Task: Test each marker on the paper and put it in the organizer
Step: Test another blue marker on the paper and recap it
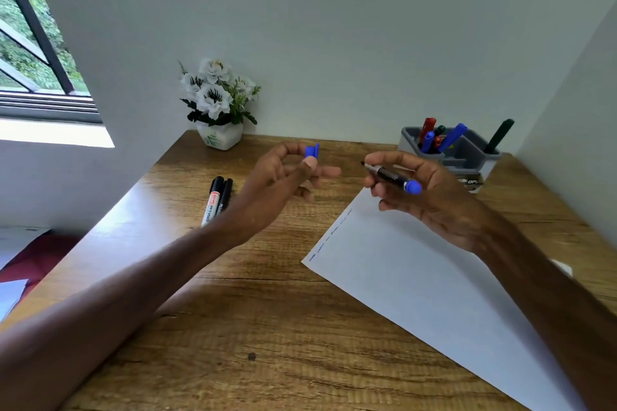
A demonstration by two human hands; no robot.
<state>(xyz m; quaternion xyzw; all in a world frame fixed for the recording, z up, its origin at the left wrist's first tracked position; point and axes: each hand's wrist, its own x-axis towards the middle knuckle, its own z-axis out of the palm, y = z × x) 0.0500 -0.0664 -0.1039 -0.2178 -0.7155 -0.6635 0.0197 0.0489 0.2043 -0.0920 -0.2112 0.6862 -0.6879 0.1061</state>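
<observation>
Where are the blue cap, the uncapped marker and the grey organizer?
blue cap [312,151]: head view, on its side face.
uncapped marker [389,174]: head view, middle of its barrel.
grey organizer [408,138]: head view, on its left outer wall.

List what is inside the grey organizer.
Standing in the organizer: a red marker, two blue markers, and a dark green marker in the right compartment. More caps show among them. Its walls hide their lower ends; the right hand covers its front corner.

The markers [218,197] — their lower ends lie behind the left forearm [167,277]. The paper [417,277] runs off the bottom edge — its marks [313,257] too small to read.
</observation>
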